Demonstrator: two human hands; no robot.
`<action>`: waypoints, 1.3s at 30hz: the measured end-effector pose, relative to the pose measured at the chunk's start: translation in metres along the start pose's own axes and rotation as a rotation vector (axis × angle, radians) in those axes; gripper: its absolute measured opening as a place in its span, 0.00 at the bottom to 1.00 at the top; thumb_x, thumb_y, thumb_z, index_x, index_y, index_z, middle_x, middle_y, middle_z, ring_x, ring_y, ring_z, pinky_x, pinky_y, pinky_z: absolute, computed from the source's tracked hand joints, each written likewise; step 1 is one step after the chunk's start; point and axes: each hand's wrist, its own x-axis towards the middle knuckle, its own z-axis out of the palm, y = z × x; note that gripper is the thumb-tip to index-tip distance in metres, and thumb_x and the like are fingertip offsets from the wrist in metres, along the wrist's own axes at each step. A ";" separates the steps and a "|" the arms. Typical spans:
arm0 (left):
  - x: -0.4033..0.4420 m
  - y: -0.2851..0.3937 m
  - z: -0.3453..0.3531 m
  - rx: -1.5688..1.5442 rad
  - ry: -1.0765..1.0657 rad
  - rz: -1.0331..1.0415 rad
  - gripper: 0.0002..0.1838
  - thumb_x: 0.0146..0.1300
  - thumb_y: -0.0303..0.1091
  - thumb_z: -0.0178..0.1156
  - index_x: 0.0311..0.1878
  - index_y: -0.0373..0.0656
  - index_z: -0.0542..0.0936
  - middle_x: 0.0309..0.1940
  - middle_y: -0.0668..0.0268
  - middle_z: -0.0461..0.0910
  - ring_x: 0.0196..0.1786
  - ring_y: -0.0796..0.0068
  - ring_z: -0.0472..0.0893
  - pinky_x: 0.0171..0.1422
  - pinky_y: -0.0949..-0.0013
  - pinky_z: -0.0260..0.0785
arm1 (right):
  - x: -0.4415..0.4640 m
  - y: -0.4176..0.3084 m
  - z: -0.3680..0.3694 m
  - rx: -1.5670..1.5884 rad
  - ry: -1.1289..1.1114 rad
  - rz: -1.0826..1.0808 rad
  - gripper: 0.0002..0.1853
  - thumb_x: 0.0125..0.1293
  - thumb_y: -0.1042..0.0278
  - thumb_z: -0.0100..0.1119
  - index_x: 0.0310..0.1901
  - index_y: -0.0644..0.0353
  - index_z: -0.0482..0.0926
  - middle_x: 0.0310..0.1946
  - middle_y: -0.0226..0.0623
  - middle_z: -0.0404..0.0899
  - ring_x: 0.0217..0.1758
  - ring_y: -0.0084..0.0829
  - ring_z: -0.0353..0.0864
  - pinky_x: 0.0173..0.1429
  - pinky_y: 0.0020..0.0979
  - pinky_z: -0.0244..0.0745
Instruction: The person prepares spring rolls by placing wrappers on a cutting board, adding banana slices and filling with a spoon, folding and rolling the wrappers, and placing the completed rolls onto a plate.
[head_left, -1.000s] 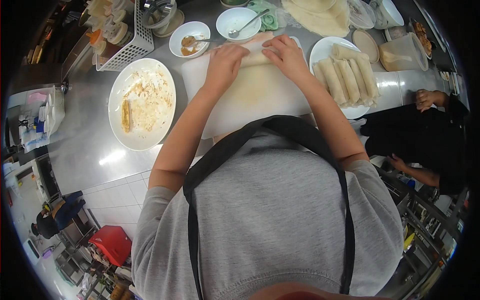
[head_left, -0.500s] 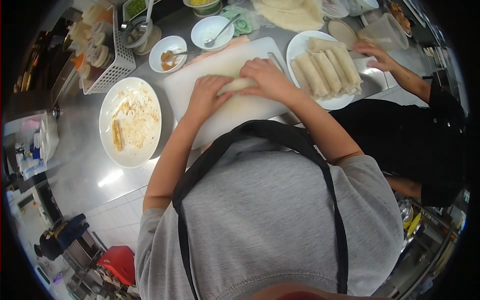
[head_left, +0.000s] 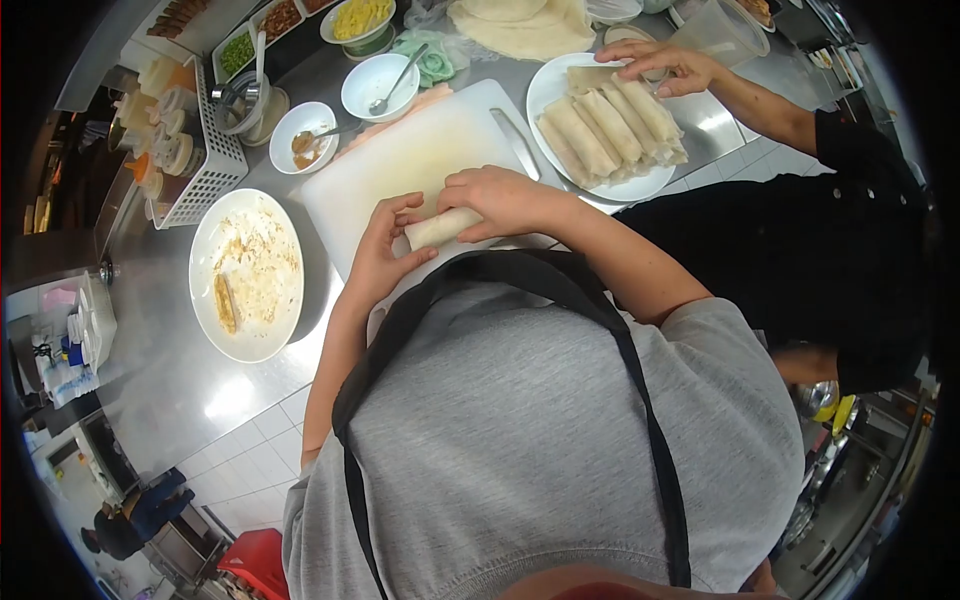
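A pale, uncooked spring roll [head_left: 440,230] lies between my hands at the near side of the white cutting board [head_left: 345,190]. My left hand [head_left: 380,250] curls about its left end, fingers above and thumb below. From the right, my right hand [head_left: 500,200] grips the roll's other end and covers it. Whether the roll rests on the board or is slightly raised, I cannot tell. Several finished spring rolls [head_left: 605,125] are piled on a white plate [head_left: 540,90] to the right. A co-worker's hand [head_left: 675,68] reaches over the far side of that pile.
Left of the board stands a white oval dish [head_left: 270,320] with filling scraps and one strip. Two small bowls with spoons, a white bowl [head_left: 378,85] and a sauce bowl [head_left: 300,140], sit behind. Wrapper sheets [head_left: 525,25] lie at the back; a bottle basket [head_left: 205,180] is at left.
My hands have drawn the spring roll toward me and left, and more of it shows. The co-worker's hand has moved left over the plate. The camera view has shifted.
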 end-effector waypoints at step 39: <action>-0.017 -0.008 -0.007 -0.039 0.191 -0.102 0.30 0.59 0.25 0.63 0.65 0.42 0.67 0.59 0.61 0.71 0.51 0.73 0.76 0.49 0.73 0.70 | -0.077 0.182 -0.197 0.290 -0.010 0.583 0.17 0.51 0.63 0.67 0.43 0.58 0.80 0.39 0.25 0.79 0.49 0.20 0.74 0.58 0.24 0.65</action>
